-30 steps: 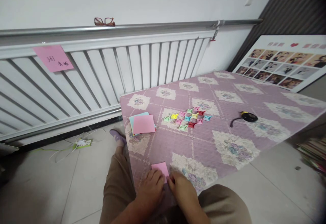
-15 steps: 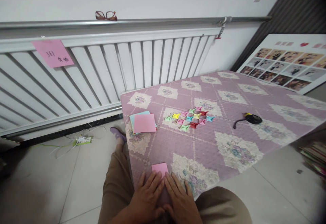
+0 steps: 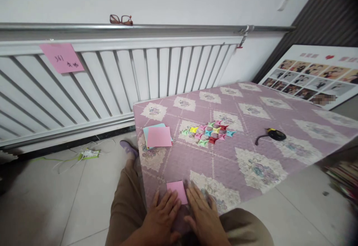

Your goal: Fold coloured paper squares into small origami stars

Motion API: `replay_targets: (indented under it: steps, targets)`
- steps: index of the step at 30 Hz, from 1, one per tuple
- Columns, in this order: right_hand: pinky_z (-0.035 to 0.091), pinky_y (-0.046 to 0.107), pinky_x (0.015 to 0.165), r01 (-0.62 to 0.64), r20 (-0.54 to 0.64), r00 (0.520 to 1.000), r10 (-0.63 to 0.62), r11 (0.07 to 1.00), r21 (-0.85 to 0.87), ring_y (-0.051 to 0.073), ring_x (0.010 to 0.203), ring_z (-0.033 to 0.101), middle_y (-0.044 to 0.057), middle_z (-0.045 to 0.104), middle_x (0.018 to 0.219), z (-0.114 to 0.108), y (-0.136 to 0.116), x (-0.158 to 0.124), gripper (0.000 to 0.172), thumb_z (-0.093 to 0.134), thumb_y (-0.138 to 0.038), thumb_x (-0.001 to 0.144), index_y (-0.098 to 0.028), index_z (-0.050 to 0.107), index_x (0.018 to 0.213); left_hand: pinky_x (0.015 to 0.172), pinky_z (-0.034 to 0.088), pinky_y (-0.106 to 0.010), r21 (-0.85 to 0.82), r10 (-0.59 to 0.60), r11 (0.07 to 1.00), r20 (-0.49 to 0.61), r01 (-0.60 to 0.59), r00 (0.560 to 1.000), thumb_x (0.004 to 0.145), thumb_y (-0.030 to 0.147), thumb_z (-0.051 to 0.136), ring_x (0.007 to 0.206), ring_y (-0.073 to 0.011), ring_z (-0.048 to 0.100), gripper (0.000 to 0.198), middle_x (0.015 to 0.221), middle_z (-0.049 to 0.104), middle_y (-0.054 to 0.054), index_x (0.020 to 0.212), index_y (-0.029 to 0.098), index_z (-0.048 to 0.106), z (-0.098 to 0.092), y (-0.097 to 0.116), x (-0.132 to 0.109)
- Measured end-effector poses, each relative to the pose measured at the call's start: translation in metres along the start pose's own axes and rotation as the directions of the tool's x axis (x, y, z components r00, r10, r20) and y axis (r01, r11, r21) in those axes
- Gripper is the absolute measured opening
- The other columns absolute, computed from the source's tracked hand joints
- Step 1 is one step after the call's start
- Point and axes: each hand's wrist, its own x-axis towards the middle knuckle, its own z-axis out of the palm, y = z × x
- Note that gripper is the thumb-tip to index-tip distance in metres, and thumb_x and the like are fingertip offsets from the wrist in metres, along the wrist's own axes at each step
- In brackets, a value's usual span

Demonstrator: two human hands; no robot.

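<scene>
A small pink paper (image 3: 178,190) lies near the front corner of the purple quilted table (image 3: 251,171). My left hand (image 3: 160,216) rests flat beside it, fingers spread, fingertips touching its left edge. My right hand (image 3: 203,214) lies flat on its right side, fingers stretched out along the paper's edge. Neither hand grips anything. Farther back sits a stack of pink and blue paper squares (image 3: 158,136), and a cluster of folded colourful paper stars (image 3: 208,132) lies in the middle of the table.
A black tape measure with a strap (image 3: 275,134) lies to the right on the table. A white radiator (image 3: 112,78) carries a pink note (image 3: 62,57) and glasses (image 3: 121,19). A photo board (image 3: 313,76) leans at the right. Cords (image 3: 84,154) lie on the floor.
My hands went from pinching the pink paper's near edge to lying flat with fingers spread, then slid slightly apart, so more of the paper shows.
</scene>
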Motion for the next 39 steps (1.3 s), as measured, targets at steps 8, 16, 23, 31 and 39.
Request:
replay_targets:
  steps: [8,16,23,31,39]
  targets:
    - [0.004,0.055,0.112,0.144,0.117,0.982,-0.150,0.988,0.065,0.027,0.142,0.012,0.004,0.016,0.155,0.000,-0.002,0.025,0.081,0.058,-0.039,0.078,-0.025,0.019,0.148,0.110,0.008,-0.063,0.039,0.022,0.999,-0.016,-0.021,1.000,0.084,0.056,0.048,0.142,-0.0331,0.009,0.084,0.155,0.009,-0.010,0.149,0.021,0.009,0.003,-0.002,0.000]
    - [0.006,0.059,0.110,0.064,0.101,0.993,-0.064,0.998,0.004,0.029,0.142,0.012,0.004,0.019,0.154,-0.009,0.007,0.029,0.082,0.058,-0.041,0.077,-0.026,0.019,0.148,0.110,0.020,-0.053,0.119,-0.015,0.992,-0.129,0.031,0.992,0.084,0.055,0.050,0.140,-0.0330,0.018,0.088,0.154,0.012,-0.012,0.150,0.020,0.003,0.038,-0.011,-0.028]
    - [0.010,0.059,0.110,-0.081,0.027,0.996,0.080,0.996,0.030,0.028,0.141,0.016,0.002,0.027,0.152,-0.011,-0.013,0.032,0.060,0.046,-0.042,0.085,-0.026,0.036,0.142,0.110,0.020,-0.051,0.142,-0.061,0.986,-0.208,0.091,0.976,0.079,0.053,0.057,0.138,-0.0333,0.025,0.093,0.153,0.021,-0.010,0.150,0.022,0.005,0.042,-0.008,-0.032]
    - [0.014,0.057,0.108,-0.176,-0.108,0.978,0.176,0.984,0.011,0.028,0.140,0.020,0.003,0.032,0.150,0.000,-0.006,0.028,0.053,0.042,-0.042,0.089,-0.029,0.039,0.140,0.109,0.016,-0.057,0.069,-0.140,0.986,-0.147,0.152,0.979,0.077,0.048,0.060,0.137,-0.0363,0.024,0.092,0.153,0.023,-0.010,0.150,0.024,0.008,0.037,-0.001,-0.027]
    - [0.023,0.054,0.107,-0.242,-0.223,0.943,0.245,0.969,0.042,0.027,0.136,0.031,0.008,0.039,0.146,-0.008,0.021,0.029,0.051,0.043,-0.032,0.089,-0.022,0.041,0.139,0.108,0.017,-0.057,0.096,-0.109,0.987,-0.206,0.131,0.972,0.078,0.051,0.057,0.136,-0.0370,0.025,0.091,0.153,0.024,-0.012,0.150,0.020,0.010,0.039,-0.001,-0.025]
